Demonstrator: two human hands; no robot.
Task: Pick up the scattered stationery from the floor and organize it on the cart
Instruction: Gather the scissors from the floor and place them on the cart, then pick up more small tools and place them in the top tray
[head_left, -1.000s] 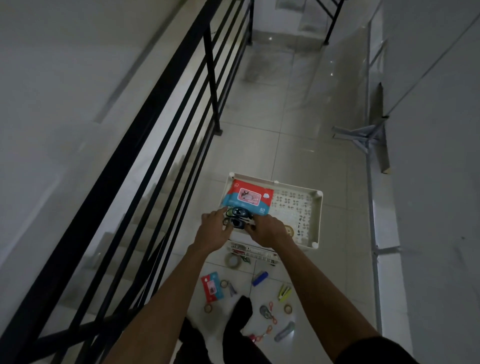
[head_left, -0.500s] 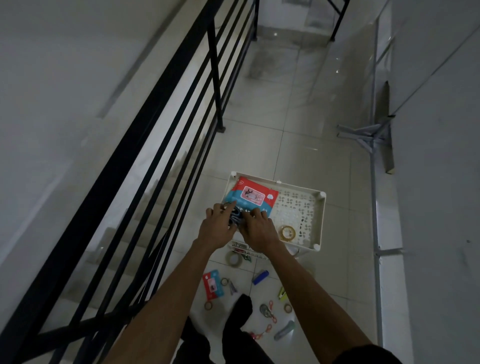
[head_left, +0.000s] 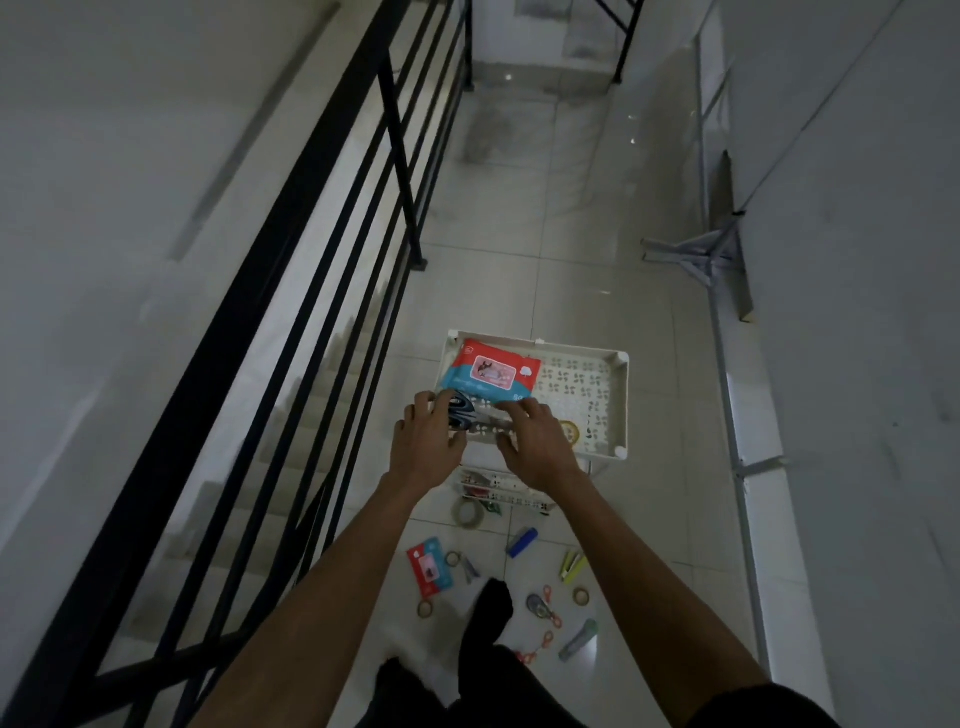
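A white cart's top tray (head_left: 618, 395) holds a red and blue wipes packet (head_left: 488, 371) at its left and a tape roll (head_left: 571, 431) near its front. Dark-handled scissors (head_left: 465, 410) lie at the tray's front left corner, just below the packet. My left hand (head_left: 426, 441) curls around the scissor handles. My right hand (head_left: 535, 441) hovers with fingers spread, fingertips on the blades. On the floor below lie a tape roll (head_left: 470, 512), a blue item (head_left: 521, 542), a small red packet (head_left: 428, 566), a yellow-green stapler (head_left: 571, 564) and small scissors (head_left: 543, 608).
A black stair railing (head_left: 311, 291) runs along the left, with stairs dropping beyond it. A grey wall and metal frame (head_left: 722, 260) bound the right. The cart's lower basket (head_left: 498, 488) shows under my hands. My feet (head_left: 488, 613) stand among the floor items.
Both hands moved forward and down, bringing the scissors onto the tray's front left corner. My right hand's fingers have spread apart.
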